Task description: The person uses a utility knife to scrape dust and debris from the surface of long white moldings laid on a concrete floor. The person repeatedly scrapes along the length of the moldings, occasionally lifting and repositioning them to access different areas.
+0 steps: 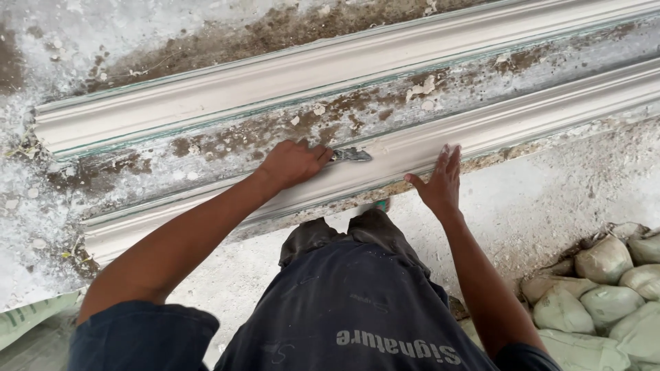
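A dusty grey concrete floor (550,199), spattered with white plaster crumbs and brown stains, fills the frame, seen from above a person in a dark printed shirt (357,309). Two long white moulded plaster cornice strips run diagonally from the left edge up toward the upper right: the far strip (275,82) lies across the upper half, the near strip (481,127) crosses the centre. Between them is a stained, flaky band of floor. The left hand (292,163), at centre frame, has its fingers curled tight around the handle of a small plaster-caked metal scraping blade (352,155), whose tip rests on the near strip's upper face. The right hand (438,184), just right of the blade, lies flat with fingers spread wide, palm pressed on the same strip and holding nothing. In the lower right corner sits a pile of pale filled sacks (605,288). A green-striped sack edge (27,316) shows at lower left.
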